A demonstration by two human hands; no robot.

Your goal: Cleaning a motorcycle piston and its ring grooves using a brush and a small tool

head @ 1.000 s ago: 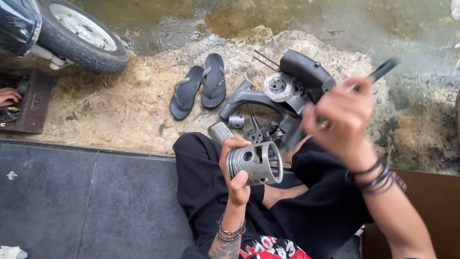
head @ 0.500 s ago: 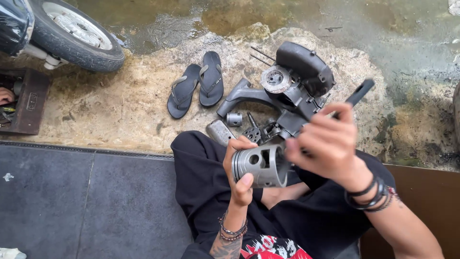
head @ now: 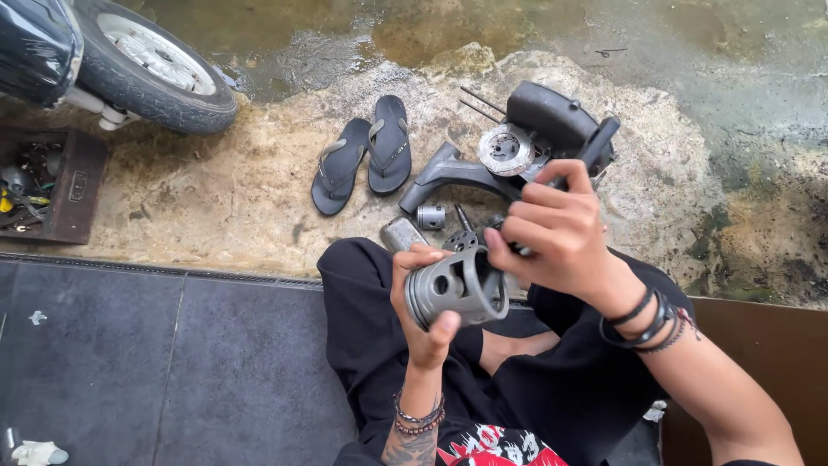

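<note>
Head view, looking down on a seated person's lap. The left hand (head: 423, 315) is closed around a grey metal piston (head: 457, 289), thumb over the lower wall and fingers wrapped behind; the piston sits at the centre of the frame, above the black trousers (head: 362, 345). Its long axis runs roughly from 8 o'clock to 2 o'clock, with the ringed crown toward 8 o'clock and the open skirt facing 2 o'clock. The right hand (head: 561, 233) lies at 2 o'clock from the piston, just beside the open skirt, and is the nearer hand to that opening. It is curled shut on a dark-handled tool (head: 595, 147), whose handle points away toward 1 o'clock; the working tip is hidden behind the fingers and the piston rim, so contact cannot be told. The right wrist is bent down and carries dark bracelets (head: 647, 315). On the ground at 12 o'clock lie a dismantled engine part (head: 517, 147), a small metal cylinder (head: 429, 217) and a pair of sandals (head: 362, 155); a scooter wheel (head: 155, 73) stands at 10 o'clock, a box of tools (head: 52, 185) at 9 o'clock.
</note>
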